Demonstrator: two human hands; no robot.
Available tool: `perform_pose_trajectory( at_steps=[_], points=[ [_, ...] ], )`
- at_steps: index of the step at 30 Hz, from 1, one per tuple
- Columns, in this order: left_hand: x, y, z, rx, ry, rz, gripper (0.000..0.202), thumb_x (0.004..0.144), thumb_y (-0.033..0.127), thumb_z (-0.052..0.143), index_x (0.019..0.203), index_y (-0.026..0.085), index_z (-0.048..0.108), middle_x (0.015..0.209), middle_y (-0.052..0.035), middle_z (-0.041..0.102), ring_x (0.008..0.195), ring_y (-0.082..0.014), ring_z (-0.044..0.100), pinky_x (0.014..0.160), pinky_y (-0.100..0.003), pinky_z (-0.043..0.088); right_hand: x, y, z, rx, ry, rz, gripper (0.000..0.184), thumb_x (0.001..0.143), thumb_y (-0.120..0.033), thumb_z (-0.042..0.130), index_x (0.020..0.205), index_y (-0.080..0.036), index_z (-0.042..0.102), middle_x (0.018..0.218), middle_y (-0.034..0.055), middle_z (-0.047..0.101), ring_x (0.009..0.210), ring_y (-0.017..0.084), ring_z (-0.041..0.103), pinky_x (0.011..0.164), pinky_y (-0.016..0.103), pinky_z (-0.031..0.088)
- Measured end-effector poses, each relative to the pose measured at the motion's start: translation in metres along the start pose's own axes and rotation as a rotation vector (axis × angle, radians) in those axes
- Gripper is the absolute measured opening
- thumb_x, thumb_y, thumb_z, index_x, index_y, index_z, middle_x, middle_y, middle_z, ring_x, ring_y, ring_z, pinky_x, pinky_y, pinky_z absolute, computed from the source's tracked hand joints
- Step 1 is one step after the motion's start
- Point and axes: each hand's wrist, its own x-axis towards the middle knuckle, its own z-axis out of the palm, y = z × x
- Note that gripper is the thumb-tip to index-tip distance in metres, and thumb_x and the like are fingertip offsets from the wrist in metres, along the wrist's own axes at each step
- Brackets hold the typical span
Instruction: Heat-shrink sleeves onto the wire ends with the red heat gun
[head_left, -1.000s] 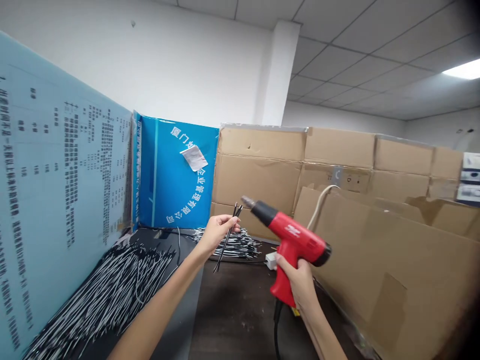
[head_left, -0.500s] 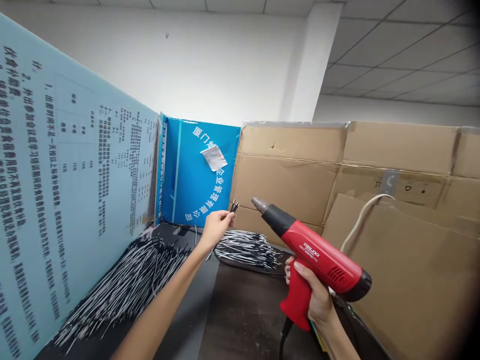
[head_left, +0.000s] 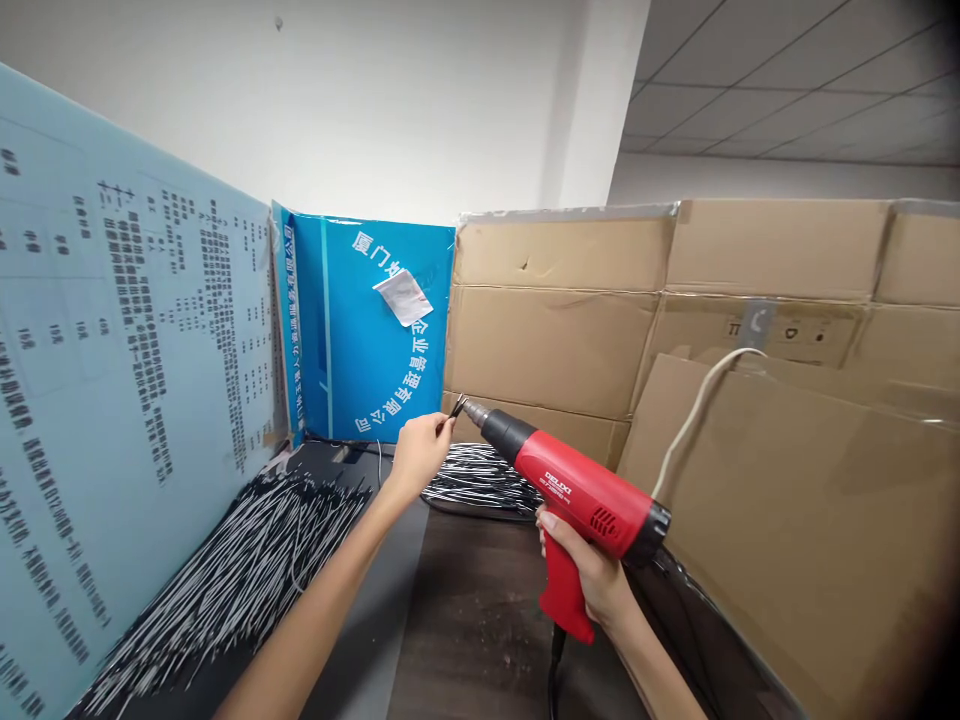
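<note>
The red heat gun (head_left: 592, 487) has closed in: its nozzle (head_left: 475, 412) points up-left at dark wires (head_left: 457, 406) just beyond, tips slanting up-right; contact unclear. The left hand's (head_left: 420, 452) grip pinches them; the right hand's (head_left: 594, 572) wraps the heat gun.

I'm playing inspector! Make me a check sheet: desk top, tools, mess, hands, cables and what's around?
Surface: dark brown tabletop, grey section to its left.
Job's things: red heat gun, its nozzle close to the dark wires.
Clutter: left wire pile, far wire pile.
Hands: left hand pinches the dark wires; right hand grips the gun's handle.
Cables: black cord below the handle; white cable against cardboard.
Surroundings: pale blue panel, bright blue panel, cardboard, white wall.
</note>
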Motion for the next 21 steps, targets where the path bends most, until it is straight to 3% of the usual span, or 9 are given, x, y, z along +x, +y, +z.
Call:
perform_pose_trajectory(
  at_steps=[21],
  points=[
    [-0.007, 0.014, 0.002, 0.253, -0.068, -0.047, 0.031, 0.101, 0.032, 0.044, 0.084, 0.021, 0.067, 0.084, -0.0084, 0.073, 0.073, -0.0215, 0.065, 0.06, -0.031, 0.026, -0.004, -0.009, 0.007, -0.069, 0.019, -0.047, 0.035, 0.074, -0.051, 0.081, 0.082, -0.019, 0.068, 0.067, 0.0027, 0.062, 0.061, 0.019, 0.056, 0.059, 0.032, 0.049]
  ],
)
